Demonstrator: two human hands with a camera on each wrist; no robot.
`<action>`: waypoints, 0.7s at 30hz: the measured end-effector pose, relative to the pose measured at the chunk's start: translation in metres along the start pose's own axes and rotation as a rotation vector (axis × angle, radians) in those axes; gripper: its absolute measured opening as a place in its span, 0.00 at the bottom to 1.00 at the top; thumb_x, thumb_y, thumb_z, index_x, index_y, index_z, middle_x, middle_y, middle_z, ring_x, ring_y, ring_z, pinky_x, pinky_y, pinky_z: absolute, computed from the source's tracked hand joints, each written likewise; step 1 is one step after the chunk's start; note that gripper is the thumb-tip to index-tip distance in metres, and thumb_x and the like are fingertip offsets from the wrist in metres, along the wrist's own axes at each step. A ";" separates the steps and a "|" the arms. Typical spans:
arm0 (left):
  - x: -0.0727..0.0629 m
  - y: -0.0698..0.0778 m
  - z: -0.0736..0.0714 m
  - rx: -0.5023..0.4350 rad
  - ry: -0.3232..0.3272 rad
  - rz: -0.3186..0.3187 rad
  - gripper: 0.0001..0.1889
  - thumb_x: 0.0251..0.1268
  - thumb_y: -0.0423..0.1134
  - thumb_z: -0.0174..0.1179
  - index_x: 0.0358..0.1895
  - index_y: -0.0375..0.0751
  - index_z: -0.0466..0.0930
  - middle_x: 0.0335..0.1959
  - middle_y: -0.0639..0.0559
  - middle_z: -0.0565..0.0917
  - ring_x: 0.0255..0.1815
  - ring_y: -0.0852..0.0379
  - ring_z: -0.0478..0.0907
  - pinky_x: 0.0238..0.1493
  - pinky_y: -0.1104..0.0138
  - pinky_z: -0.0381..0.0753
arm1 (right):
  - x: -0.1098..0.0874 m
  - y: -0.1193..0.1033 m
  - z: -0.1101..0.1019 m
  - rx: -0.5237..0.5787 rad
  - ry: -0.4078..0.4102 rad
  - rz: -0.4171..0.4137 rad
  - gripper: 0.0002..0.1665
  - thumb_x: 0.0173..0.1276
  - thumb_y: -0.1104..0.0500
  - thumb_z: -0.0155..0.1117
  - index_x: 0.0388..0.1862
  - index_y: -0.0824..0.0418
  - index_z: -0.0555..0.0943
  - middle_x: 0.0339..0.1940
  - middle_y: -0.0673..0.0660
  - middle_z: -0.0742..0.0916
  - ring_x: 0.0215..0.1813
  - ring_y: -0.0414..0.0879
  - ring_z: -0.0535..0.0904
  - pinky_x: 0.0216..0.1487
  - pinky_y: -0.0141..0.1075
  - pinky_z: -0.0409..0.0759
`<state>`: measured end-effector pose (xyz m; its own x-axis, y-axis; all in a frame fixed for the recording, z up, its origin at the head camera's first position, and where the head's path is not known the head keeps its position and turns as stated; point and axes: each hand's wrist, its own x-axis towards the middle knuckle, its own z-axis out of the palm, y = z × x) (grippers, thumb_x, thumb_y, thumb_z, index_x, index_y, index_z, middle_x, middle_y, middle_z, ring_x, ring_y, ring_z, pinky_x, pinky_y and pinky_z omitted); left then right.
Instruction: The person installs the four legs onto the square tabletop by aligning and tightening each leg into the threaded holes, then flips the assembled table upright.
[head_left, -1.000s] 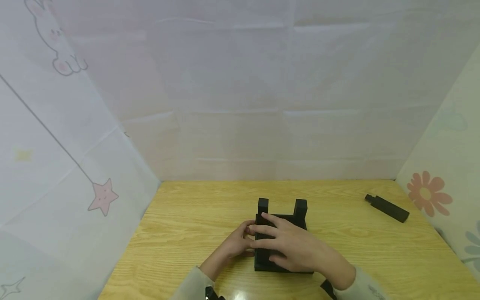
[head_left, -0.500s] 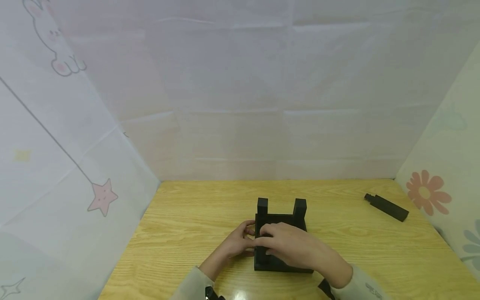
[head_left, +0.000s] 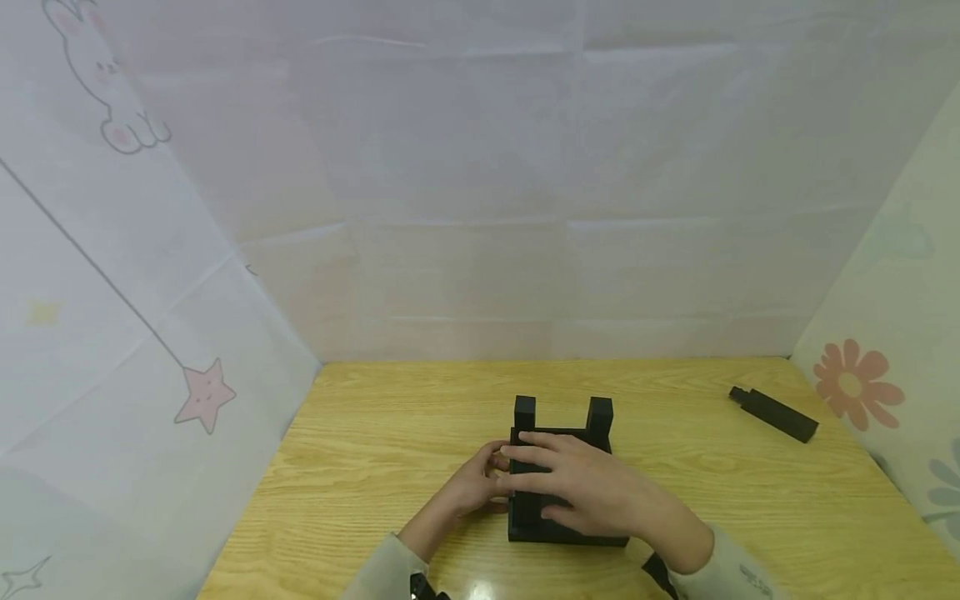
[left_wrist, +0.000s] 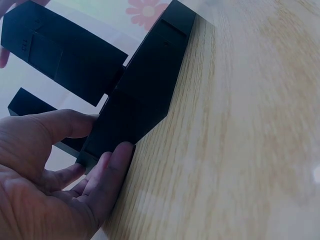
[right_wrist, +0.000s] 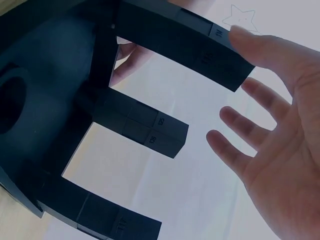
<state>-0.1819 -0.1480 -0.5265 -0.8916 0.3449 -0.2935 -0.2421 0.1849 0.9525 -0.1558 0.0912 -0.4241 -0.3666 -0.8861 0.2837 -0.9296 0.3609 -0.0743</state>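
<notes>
A black base (head_left: 573,537) lies on the table with square black legs standing up from it, two of them at the far edge. My left hand (head_left: 471,485) grips the base's left side, its thumb and fingers pinching the edge in the left wrist view. Above the near part of the base is my right hand (head_left: 592,487), with spread fingers. In the right wrist view its thumb rests at the end of one square leg (right_wrist: 192,52), while the other fingers extend past the leg's tip. Marks are embossed on the legs. The right hand hides part of the base in the head view.
A loose black leg (head_left: 780,417) with a narrower end lies at the table's right back. Another dark piece (head_left: 657,573) shows partly beside the right sleeve. Printed white sheets (head_left: 465,208) wall off the back and both sides of the wooden table (head_left: 360,433).
The right hand's fingers, spread a second ago, curled in over the base half a second ago and are spread again now. The left hand and the base have stayed in place.
</notes>
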 end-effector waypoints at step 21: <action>0.000 -0.002 -0.001 0.036 -0.016 0.033 0.41 0.64 0.32 0.65 0.79 0.39 0.55 0.56 0.39 0.70 0.44 0.51 0.77 0.42 0.53 0.87 | 0.013 -0.006 0.014 -0.063 0.016 0.001 0.20 0.67 0.50 0.72 0.58 0.45 0.84 0.46 0.44 0.83 0.36 0.34 0.76 0.41 0.28 0.78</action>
<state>-0.1819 -0.1491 -0.5281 -0.8923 0.3662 -0.2639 -0.1989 0.2058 0.9582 -0.1553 0.0737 -0.4337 -0.3662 -0.8811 0.2993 -0.9250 0.3796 -0.0146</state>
